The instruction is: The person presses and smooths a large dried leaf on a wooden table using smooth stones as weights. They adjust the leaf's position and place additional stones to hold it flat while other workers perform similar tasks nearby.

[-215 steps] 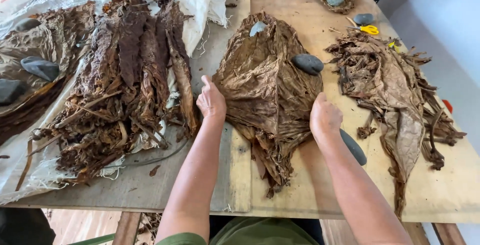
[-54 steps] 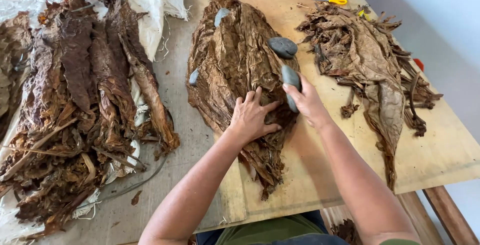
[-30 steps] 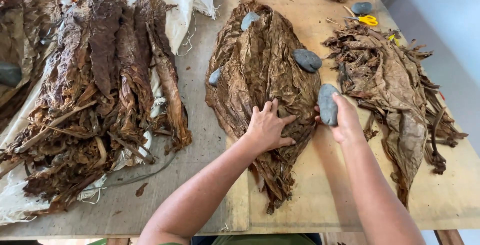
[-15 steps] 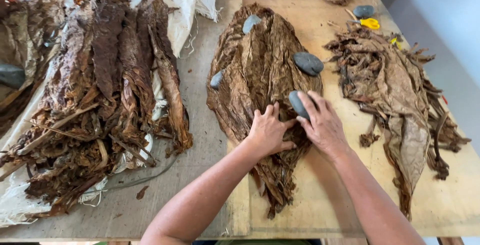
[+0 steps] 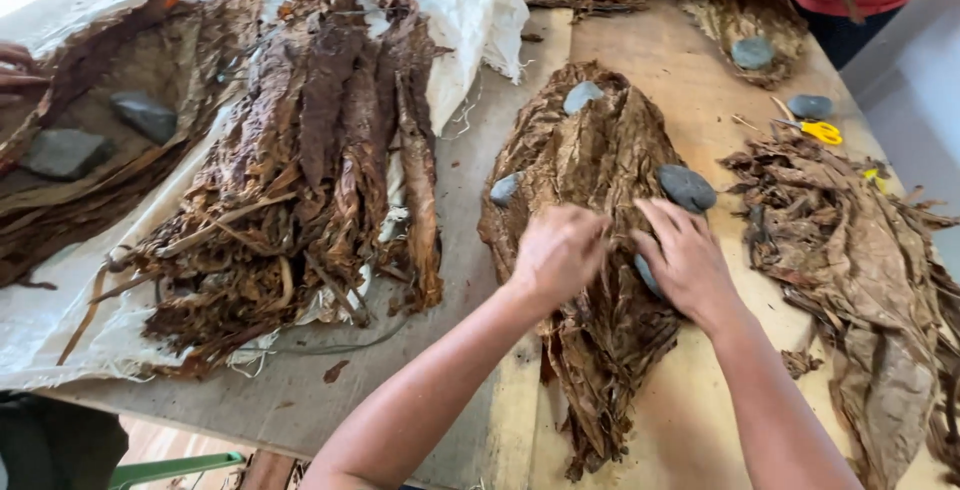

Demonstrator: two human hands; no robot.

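Now I count four grey stones on my leaf pile (image 5: 590, 180): my right hand (image 5: 690, 265) covers one stone (image 5: 645, 275), grip unclear; my left hand (image 5: 555, 250) presses flat. Bare table (image 5: 470, 200) lies at nine o'clock.

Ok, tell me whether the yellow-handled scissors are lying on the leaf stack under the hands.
No, the yellow-handled scissors lie on the bare wooden table, beyond the leaf stack and apart from it.

The grey stone (image 5: 645, 272) held beside the leaf pile (image 5: 600, 250) a second ago now lies on it under the right hand (image 5: 688, 262); the left hand (image 5: 556, 250) has curled from flat
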